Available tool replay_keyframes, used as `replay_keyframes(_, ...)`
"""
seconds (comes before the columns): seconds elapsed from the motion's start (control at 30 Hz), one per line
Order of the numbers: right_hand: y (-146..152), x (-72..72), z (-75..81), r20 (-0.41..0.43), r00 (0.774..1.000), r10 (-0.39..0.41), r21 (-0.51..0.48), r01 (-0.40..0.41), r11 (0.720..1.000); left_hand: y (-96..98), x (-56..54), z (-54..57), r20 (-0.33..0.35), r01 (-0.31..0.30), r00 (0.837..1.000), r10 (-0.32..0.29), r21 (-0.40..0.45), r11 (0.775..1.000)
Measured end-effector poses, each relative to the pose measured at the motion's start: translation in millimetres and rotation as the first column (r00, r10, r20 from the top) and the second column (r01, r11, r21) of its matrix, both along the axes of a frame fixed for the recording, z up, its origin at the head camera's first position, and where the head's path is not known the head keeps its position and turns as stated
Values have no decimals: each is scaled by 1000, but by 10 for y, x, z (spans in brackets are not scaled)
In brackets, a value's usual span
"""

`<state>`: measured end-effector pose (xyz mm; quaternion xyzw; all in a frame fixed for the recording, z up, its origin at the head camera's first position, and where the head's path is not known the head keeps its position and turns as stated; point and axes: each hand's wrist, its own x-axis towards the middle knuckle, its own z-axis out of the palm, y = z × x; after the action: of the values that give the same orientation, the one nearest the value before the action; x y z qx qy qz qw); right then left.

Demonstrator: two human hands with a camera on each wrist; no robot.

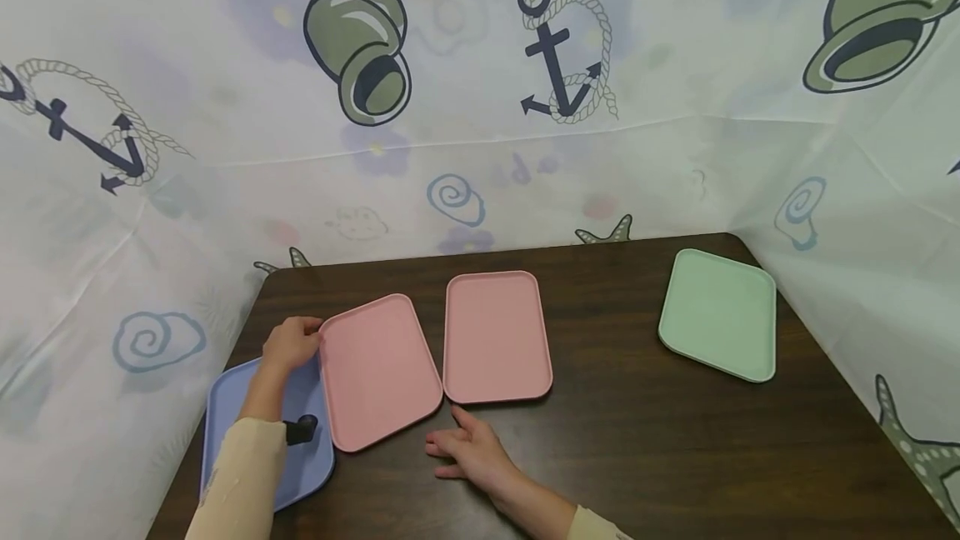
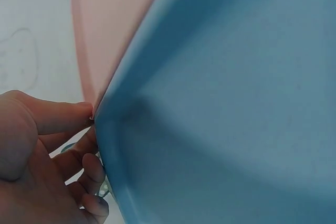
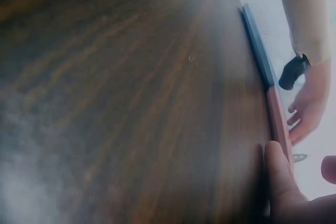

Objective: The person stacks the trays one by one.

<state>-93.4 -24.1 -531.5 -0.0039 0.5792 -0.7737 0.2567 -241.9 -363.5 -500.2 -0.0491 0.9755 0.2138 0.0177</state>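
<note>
At the left of the frame, the left hand (image 1: 291,346) reaches across the blue tray (image 1: 300,473) to the upper-left corner of the left pink tray (image 1: 382,373). In the left wrist view its thumb and fingers come together at that corner, where pink and blue meet; whether they pinch the rim or merely press it, I cannot tell.

The right hand (image 1: 472,452), at lower centre, has its fingers spread, one fingertip just beside the lower-left corner of the right pink tray (image 1: 497,338).

The left pink tray sits left of centre, tilted to the frame, its left side along the blue tray. The right pink tray stands nearly straight at centre; the two touch near their lower corners, and a narrow wedge of dark table (image 1: 637,457) opens above.

A green tray (image 1: 720,315) lies well apart at the right, turned askew. A beige sleeve (image 1: 243,473) covers the left forearm (a small black device (image 1: 302,429) juts from the wrist), and a pale printed cloth (image 1: 480,48) fills the upper frame.
</note>
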Motion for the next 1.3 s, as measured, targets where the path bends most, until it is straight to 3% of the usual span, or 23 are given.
replay_keyframes(0.53, -178, -58, -49, -35, 999, -16, -57, 14, 998, 69, -22, -3, 16, -13, 1000, 13, -16, 1000)
replay_keyframes(0.87, -221, -53, -26, -60, 998, -11, -33, 9, 999, 78, -2, 3, 27, -34, 999, 34, -12, 999)
replay_keyframes(1.1, -234, -50, -16, -83, 996, -22, 5, 22, 1000, 54, -7, -50, -9, -26, 1000, 26, -11, 1000)
replay_keyframes(1.3, -256, -71, -9, -93, 995, -44, 44, 48, 998, 40, -13, -16, -41, -19, 999, 20, 30, 999)
